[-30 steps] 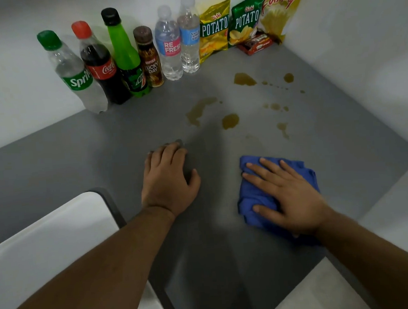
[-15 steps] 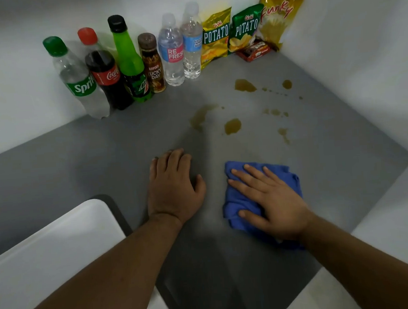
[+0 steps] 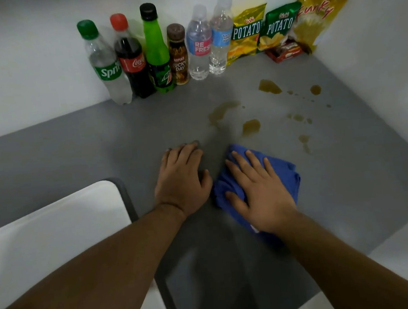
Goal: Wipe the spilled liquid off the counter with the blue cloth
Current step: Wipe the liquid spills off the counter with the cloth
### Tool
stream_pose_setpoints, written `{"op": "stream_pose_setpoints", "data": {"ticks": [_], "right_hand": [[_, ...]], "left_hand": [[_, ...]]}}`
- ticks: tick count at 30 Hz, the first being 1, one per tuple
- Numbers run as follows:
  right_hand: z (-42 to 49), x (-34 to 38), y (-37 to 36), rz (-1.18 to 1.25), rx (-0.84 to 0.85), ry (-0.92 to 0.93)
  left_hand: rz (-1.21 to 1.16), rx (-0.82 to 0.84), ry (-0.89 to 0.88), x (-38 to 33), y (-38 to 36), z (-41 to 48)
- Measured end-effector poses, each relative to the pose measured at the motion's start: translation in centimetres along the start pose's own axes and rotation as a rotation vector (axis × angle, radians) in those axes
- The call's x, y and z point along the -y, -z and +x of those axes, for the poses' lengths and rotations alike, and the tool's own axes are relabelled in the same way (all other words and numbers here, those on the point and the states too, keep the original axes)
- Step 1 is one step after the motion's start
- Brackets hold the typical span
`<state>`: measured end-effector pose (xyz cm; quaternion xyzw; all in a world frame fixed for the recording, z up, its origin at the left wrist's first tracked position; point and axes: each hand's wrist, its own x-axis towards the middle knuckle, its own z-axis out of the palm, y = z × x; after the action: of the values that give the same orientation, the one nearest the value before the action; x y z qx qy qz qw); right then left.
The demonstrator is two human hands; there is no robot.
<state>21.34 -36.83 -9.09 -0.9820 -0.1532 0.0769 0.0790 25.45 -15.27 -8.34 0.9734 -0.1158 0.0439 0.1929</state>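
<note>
While lying flat and released on the tabletop (image 3: 77, 148), left hand (image 3: 182, 180) is resting; right hand (image 3: 261, 189), fingers spread, is pressing blue cloth (image 3: 285, 175); brown spills (image 3: 251, 126) are sitting at 12 o'clock.

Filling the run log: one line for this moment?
right hand flat on blue cloth | left hand flat on counter | brown spill unwiped

Dim, flat indoor light with a soft grey cast. A broad shadow falls across the counter (image 3: 82, 148) in front of the person, darkest toward its near edge. The picture is slightly soft; wide-angle distortion bends the counter's edges, and no glare shows.
</note>
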Motion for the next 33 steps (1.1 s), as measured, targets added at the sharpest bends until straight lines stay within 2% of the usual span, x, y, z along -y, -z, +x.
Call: {"op": "stream_pose_setpoints", "data": {"ticks": [3,5,9,13,15,17,19,21,23,25,28,31,33], "right_hand": [[-2.5,-3.2,0.5,0.051,-0.007,0.184],[-2.8,-5.4,1.1,0.056,-0.011,0.180],[0.3,-6.7,1.9,0.016,-0.017,-0.031],[5.3,-3.5,1.5,0.005,-0.050,-0.267],[6.6,-1.3,1.1,0.012,-0.059,-0.326],[6.0,0.1,0.7,0.010,-0.053,-0.247],[4.3,-0.2,0.8,0.037,-0.023,-0.059],[2.5,-2.2,1.1,0.071,-0.013,0.104],[1.2,-5.0,1.5,0.076,-0.022,0.167],[1.0,-7.2,2.0,0.063,-0.012,0.109],[3.3,-7.8,2.3,0.036,-0.019,-0.093],[7.3,-5.0,2.1,0.012,-0.055,-0.322],[9.2,-2.3,1.8,0.014,-0.068,-0.411]], "left_hand": [[-0.026,-0.007,0.005,0.0,0.1,0.0],[-0.030,-0.006,0.005,0.0,0.1,0.0],[-0.016,-0.019,-0.003,0.1,-0.3,0.1],[-0.002,-0.027,0.000,0.1,-0.4,0.3],[-0.009,-0.017,0.014,0.0,-0.3,0.3],[-0.032,-0.005,0.031,-0.1,-0.1,0.4],[-0.071,0.008,0.044,0.0,0.2,0.4],[-0.146,0.014,0.055,0.2,0.7,0.5],[-0.212,0.011,0.059,0.7,1.3,0.9],[-0.192,-0.012,0.047,1.7,2.1,1.6],[-0.111,-0.050,0.022,4.1,3.2,3.3],[-0.063,-0.006,0.037,6.8,4.1,5.8],[-0.037,0.020,0.031,8.0,4.2,6.8]]}}
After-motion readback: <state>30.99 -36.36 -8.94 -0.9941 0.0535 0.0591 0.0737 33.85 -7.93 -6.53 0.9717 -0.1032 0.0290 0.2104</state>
